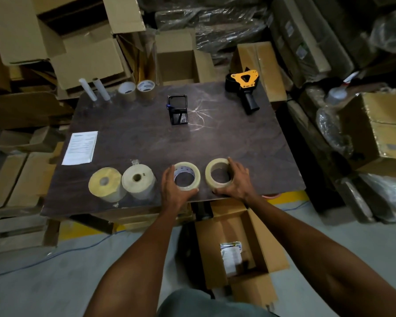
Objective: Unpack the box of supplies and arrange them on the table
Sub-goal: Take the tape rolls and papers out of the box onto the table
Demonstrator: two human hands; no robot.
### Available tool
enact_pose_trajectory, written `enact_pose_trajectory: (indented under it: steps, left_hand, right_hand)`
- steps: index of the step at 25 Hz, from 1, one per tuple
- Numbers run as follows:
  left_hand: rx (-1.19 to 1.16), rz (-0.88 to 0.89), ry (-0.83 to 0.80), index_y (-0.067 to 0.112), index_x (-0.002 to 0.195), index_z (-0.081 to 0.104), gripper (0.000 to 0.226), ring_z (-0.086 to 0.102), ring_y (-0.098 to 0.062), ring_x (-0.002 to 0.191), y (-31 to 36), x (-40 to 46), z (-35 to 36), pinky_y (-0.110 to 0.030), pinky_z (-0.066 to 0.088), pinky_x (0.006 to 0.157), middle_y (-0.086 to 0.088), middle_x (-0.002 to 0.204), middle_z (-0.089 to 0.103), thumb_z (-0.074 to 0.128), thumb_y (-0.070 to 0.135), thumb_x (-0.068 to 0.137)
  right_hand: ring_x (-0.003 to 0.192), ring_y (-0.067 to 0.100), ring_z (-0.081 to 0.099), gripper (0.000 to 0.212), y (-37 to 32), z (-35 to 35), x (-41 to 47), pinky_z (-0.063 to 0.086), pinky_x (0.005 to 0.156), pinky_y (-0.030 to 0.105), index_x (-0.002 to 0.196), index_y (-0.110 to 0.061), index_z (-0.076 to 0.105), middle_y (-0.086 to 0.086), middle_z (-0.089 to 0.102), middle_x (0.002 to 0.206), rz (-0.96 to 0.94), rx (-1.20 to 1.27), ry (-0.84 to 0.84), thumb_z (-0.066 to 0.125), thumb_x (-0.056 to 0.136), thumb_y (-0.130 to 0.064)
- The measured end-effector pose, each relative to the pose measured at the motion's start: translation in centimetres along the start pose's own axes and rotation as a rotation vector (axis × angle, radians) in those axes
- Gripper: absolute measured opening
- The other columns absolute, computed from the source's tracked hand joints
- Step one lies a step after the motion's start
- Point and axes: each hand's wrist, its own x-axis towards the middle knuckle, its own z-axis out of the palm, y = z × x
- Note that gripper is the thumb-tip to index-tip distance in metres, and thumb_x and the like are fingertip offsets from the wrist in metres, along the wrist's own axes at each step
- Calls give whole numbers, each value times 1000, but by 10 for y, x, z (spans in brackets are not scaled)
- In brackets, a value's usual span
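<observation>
Supplies from the box are mostly out, by my reckoning, and I'm setting down 2 more. My left hand (175,187) curls around the clear tape roll (187,176), fingers on its left wall and thumb at its near edge. My right hand (236,180) grips the tan tape roll (218,173) the same way, fingers over its right side, thumb at the near rim. Both rolls lie flat on the table (146,143), close to its near edge and just beside each other.

To the left, 2 fat label rolls (121,183) continue the row. Farther back lie a printed sheet (80,147), a mesh pen holder (177,109), a tape dispenser (244,88), 2 brown tape rolls (136,90) and 2 white tubes (94,90).

Below the table edge, the open box (217,266) on the floor has at least 1 packet (231,256) inside, so I judge some unpacking is left.
</observation>
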Motion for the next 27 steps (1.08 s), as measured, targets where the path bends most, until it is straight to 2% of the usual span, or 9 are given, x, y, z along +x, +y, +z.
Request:
enact_pose_trajectory:
  steps: [4, 6, 9, 11, 13, 16, 19, 23, 27]
  left_hand:
    - [-8, -77, 17, 11, 155, 9, 141, 24, -23, 147, -2, -20, 0, -38, 25, 119, -8, 159, 25, 96, 36, 47]
    - [-32, -113, 27, 11, 155, 8, 137, 22, -24, 148, -5, -35, 2, -40, 25, 120, -10, 160, 23, 95, 27, 52]
    - [-86, -166, 109, 17, 151, 23, 109, 39, -27, 138, -5, -65, 6, -44, 38, 112, -10, 150, 39, 88, 16, 63]
    - [-111, -161, 193, 20, 135, 43, 75, 57, -26, 112, 0, -91, 16, -46, 51, 97, -7, 124, 56, 79, 10, 70]
    - [-97, -146, 195, 19, 114, 56, 45, 62, -24, 90, 3, -116, 30, -46, 56, 82, -5, 99, 61, 73, 9, 74]
    - [-78, -160, 100, 16, 98, 64, 20, 64, -23, 76, 10, -158, 61, -40, 58, 73, -6, 81, 65, 66, 11, 78]
    - [-23, -199, -1, 16, 95, 65, 13, 66, -22, 75, 12, -202, 103, -32, 56, 69, -5, 79, 68, 62, 13, 82]
    - [5, -269, -192, 17, 103, 64, 21, 67, -18, 77, 1, -250, 163, -19, 49, 67, -5, 80, 68, 64, 12, 82]
    - [34, -339, -294, 17, 111, 64, 27, 66, -20, 83, -20, -280, 216, -24, 51, 76, -5, 86, 67, 65, 12, 85]
  right_hand:
    - [144, 29, 19, 136, 9, -1, -10, 25, 116, 46, 156, -22, 3, 7, 20, 157, 64, 136, -33, 93, 55, -39]
    - [144, 30, 22, 136, 20, -1, -18, 27, 116, 47, 156, -22, 1, 9, 23, 156, 66, 147, -15, 93, 57, -37]
    - [141, 27, 32, 127, 36, 0, -34, 37, 113, 47, 154, -30, 7, 6, 28, 154, 79, 194, 12, 90, 58, -41]
    - [134, 21, 43, 112, 48, -4, -48, 45, 108, 42, 151, -29, 20, 3, 37, 149, 70, 218, 36, 87, 62, -44]
    - [118, 14, 56, 85, 64, -8, -65, 54, 98, 36, 139, -24, 41, 2, 54, 133, 27, 223, 87, 83, 68, -43]
    - [83, 7, 61, 44, 95, -14, -99, 59, 78, 31, 116, -17, 58, -3, 61, 98, -27, 272, 122, 77, 79, -29]
    - [68, 5, 58, 26, 143, -15, -132, 56, 70, 30, 105, -15, 62, -6, 62, 82, 11, 298, 72, 71, 80, -19]
    - [81, 20, 66, 18, 217, 3, -172, 56, 81, 42, 101, -16, 65, 3, 71, 89, 170, 246, -65, 65, 83, -18]
    - [95, 32, 68, 25, 269, 37, -196, 53, 86, 41, 111, -9, 66, 14, 73, 101, 250, 215, -173, 65, 87, -17]
